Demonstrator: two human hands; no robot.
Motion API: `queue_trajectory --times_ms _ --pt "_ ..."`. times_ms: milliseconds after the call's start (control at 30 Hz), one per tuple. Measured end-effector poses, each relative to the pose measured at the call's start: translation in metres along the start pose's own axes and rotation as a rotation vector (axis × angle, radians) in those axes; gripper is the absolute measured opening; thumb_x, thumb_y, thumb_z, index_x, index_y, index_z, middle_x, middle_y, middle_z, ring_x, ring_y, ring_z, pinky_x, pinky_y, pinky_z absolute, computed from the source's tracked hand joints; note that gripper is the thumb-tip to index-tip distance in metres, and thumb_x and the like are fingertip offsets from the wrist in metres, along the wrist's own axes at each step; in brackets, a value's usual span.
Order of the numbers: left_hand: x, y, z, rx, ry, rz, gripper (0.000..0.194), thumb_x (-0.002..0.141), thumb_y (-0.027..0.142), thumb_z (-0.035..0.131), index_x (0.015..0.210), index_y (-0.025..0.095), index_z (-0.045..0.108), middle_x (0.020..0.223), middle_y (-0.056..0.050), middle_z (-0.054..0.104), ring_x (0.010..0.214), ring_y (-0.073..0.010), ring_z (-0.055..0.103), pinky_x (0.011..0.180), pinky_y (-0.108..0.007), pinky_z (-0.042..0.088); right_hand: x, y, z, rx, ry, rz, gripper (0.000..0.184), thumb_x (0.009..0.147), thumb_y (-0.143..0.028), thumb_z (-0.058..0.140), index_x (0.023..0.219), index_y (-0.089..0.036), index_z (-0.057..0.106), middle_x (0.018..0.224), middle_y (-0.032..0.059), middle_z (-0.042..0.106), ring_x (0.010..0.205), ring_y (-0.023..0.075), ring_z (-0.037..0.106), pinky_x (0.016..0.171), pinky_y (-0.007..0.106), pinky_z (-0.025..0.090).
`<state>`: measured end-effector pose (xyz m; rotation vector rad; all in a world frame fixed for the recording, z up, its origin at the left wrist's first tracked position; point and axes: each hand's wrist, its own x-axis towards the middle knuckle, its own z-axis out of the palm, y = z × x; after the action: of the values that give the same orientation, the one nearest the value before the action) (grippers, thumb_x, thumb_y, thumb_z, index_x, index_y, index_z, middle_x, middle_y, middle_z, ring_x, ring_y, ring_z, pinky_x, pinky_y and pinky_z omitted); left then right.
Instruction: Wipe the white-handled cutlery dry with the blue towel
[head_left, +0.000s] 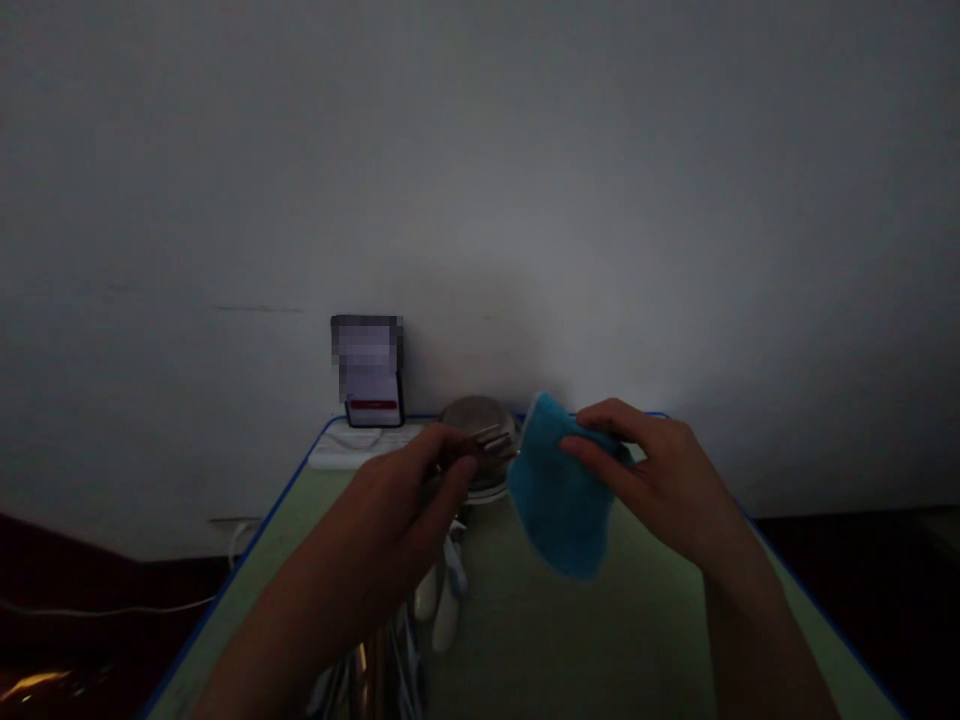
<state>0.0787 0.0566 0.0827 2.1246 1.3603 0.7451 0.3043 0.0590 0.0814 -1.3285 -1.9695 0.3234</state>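
Hands point(420, 490) point(656, 460) forward, apart, above table point(570, 645)

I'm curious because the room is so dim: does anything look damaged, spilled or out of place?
One thing: a thin, dark, roughly level streak marks the plain grey wall, left of the upright black-framed phone. It breaks a mostly even surface; scratch or smear, I cannot tell. No spill shows on the pale green tabletop.

Drooping blue cloth point(562, 500) beside a fork point(492, 437)
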Motion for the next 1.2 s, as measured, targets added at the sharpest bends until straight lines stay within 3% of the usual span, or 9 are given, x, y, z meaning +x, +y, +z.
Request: queue_trajectory --times_ms 167,333,467,567,700,767,900,1033,1200 --pt "0.004 0.001 0.009 -0.046 0.057 0.072 0.032 0.084 0.033 0.056 0.114 0.026 0.048 0.107 0.0 0.062 0.09 -0.0194 0.062 0.077 -0.03 0.049 0.001 -0.005 0.001 0.104 -0.215 -0.123 0.011 0.085 -0.031 0.057 0.091 -0.023 0.062 0.084 -0.0042 0.066 0.073 0.0099 0.059 0.064 0.02 0.042" --pt "0.006 -0.001 0.007 -0.148 -0.029 0.083 0.027 0.078 0.032 0.064 0.101 0.025 0.052 0.091 0.003 0.065 0.079 -0.0148 0.063 0.069 -0.024 0.05 -0.001 -0.005 -0.002 0.17 -0.302 -0.124 0.012 0.084 -0.033 0.059 0.091 -0.023 0.061 0.081 -0.0051 0.064 0.075 0.0087 0.058 0.068 0.019 0.041" --pt "0.004 -0.001 0.002 -0.12 -0.001 0.07 0.017 0.08 0.029 0.06 0.093 0.022 0.054 0.082 0.004 0.065 0.072 -0.0136 0.062 0.062 -0.022 0.047 -0.005 0.005 -0.002 0.098 -0.415 -0.091 0.014 0.081 -0.03 0.062 0.093 -0.023 0.061 0.097 -0.0004 0.059 0.094 0.0136 0.054 0.081 0.025 0.04" --pt "0.002 -0.003 -0.001 -0.06 0.026 0.035 0.016 0.079 0.032 0.059 0.088 0.02 0.054 0.077 0.002 0.063 0.068 -0.015 0.06 0.058 -0.023 0.046 -0.005 0.013 0.0 -0.029 -0.354 -0.022 0.01 0.082 -0.026 0.059 0.091 -0.024 0.063 0.099 0.0027 0.054 0.095 0.0167 0.051 0.082 0.03 0.039" --pt "0.001 -0.005 0.0 -0.061 -0.019 0.005 0.019 0.08 0.036 0.058 0.089 0.02 0.053 0.076 0.002 0.061 0.066 -0.0148 0.058 0.055 -0.023 0.045 -0.003 0.012 0.003 -0.003 -0.339 0.067 0.013 0.09 -0.023 0.045 0.092 -0.024 0.058 0.074 -0.0023 0.055 0.065 0.0122 0.051 0.06 0.026 0.037" --pt "0.001 -0.004 0.0 -0.066 -0.055 0.015 0.018 0.081 0.034 0.057 0.092 0.021 0.053 0.077 0.002 0.061 0.067 -0.0146 0.058 0.056 -0.024 0.045 -0.002 0.009 0.003 0.058 -0.35 0.082 0.016 0.092 -0.02 0.039 0.094 -0.024 0.054 0.07 -0.0037 0.055 0.061 0.0111 0.05 0.058 0.025 0.036" --pt "0.002 -0.003 0.0 -0.018 -0.074 0.046 0.014 0.082 0.029 0.054 0.093 0.02 0.054 0.083 0.001 0.064 0.073 -0.0163 0.061 0.062 -0.026 0.047 -0.003 0.003 0.001 0.134 -0.325 0.067 0.014 0.091 -0.018 0.039 0.098 -0.023 0.051 0.084 -0.0018 0.056 0.074 0.0114 0.051 0.067 0.025 0.039" --pt "0.004 -0.008 -0.002 -0.014 -0.044 0.067 0.015 0.083 0.028 0.053 0.095 0.02 0.057 0.087 -0.001 0.065 0.079 -0.0178 0.062 0.069 -0.028 0.049 -0.005 0.0 -0.003 0.25 -0.454 -0.032 0.008 0.089 -0.019 0.044 0.095 -0.021 0.05 0.091 -0.0014 0.056 0.082 0.0109 0.052 0.074 0.024 0.041" --pt "0.007 -0.014 -0.003 -0.077 0.012 0.153 0.029 0.081 0.029 0.058 0.109 0.023 0.055 0.123 -0.005 0.055 0.108 -0.021 0.054 0.09 -0.033 0.045 -0.005 -0.002 -0.008 0.27 -0.52 -0.16 0.016 0.079 -0.011 0.056 0.09 -0.02 0.05 0.092 -0.0018 0.056 0.086 0.0113 0.053 0.08 0.025 0.04"
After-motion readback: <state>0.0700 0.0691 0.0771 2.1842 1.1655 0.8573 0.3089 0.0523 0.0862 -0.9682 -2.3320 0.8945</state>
